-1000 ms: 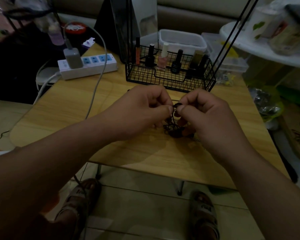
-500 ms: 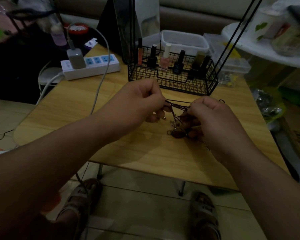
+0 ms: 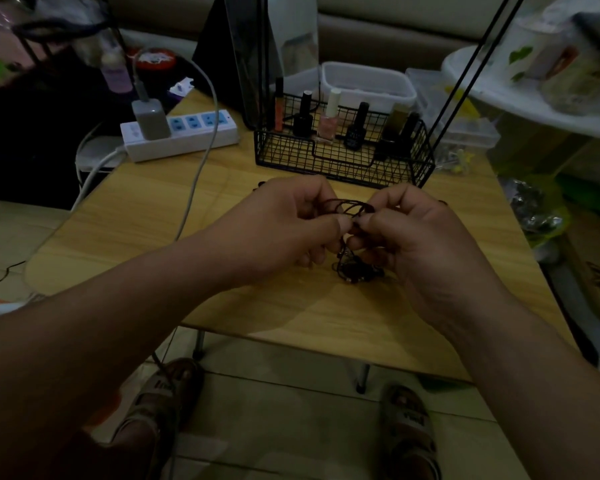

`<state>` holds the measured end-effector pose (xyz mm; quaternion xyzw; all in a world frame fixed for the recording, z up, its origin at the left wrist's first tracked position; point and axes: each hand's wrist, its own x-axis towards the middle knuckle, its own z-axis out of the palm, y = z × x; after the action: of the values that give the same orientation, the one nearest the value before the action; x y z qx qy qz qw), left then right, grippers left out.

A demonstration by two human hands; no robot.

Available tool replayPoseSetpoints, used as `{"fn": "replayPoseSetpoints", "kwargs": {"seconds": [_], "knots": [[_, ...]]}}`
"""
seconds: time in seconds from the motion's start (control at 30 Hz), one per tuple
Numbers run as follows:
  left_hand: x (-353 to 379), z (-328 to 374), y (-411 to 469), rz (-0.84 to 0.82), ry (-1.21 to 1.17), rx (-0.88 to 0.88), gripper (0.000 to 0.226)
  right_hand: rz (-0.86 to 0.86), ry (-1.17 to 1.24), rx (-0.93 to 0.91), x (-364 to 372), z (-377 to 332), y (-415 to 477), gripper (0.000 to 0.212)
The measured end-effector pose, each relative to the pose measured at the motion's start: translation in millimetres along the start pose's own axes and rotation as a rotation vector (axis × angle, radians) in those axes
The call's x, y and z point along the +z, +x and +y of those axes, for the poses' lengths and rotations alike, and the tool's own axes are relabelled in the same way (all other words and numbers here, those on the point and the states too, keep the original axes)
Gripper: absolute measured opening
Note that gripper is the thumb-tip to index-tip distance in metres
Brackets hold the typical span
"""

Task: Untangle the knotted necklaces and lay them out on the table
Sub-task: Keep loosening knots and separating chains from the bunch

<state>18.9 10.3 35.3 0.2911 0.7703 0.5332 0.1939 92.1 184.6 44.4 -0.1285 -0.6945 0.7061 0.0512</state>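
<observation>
thin dark corded necklaces (image 3: pixel 352 268), beaded and knotted, bunch above the pale wood-grain worktop (image 3: pixel 153 216). left hand (image 3: pixel 284 226) and right hand (image 3: pixel 420 237) each have a tight fingertip grip on the looped strands between them.

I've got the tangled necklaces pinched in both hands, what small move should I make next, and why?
Probably ease the hands apart a little to open the loops. The left hand and right hand pinch the necklaces close together, strands arc between them, and a knotted clump sits below, so nothing is laid out yet.
</observation>
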Motion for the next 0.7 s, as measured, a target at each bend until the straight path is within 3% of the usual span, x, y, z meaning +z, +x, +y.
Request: {"fn": "replayPoseSetpoints", "kwargs": {"seconds": [0.23,0.3,0.4,0.53,0.7], "knots": [[-5.5,0.9,-1.4,0.105,0.074,0.068,0.021,0.053,-0.061,0.057,-4.5,2.4,3.5,0.011],[-3.6,-0.1,-2.0,0.164,0.018,0.062,0.022,0.054,-0.051,0.107,-3.5,1.8,3.6,0.010],[-1.4,-1.9,-0.1,0.226,-0.220,-0.012,0.022,0.093,-0.236,0.106,-2.7,3.9,3.5,0.013],[-1.8,0.4,2.3,0.136,-0.502,-0.110,0.014,0.103,-0.217,0.079,-1.6,4.1,1.9,0.016],[-1.6,-0.3,1.9,0.057,-0.484,-0.154,0.007,0.059,-0.110,0.060,-1.4,0.0,0.5,0.015]]}}
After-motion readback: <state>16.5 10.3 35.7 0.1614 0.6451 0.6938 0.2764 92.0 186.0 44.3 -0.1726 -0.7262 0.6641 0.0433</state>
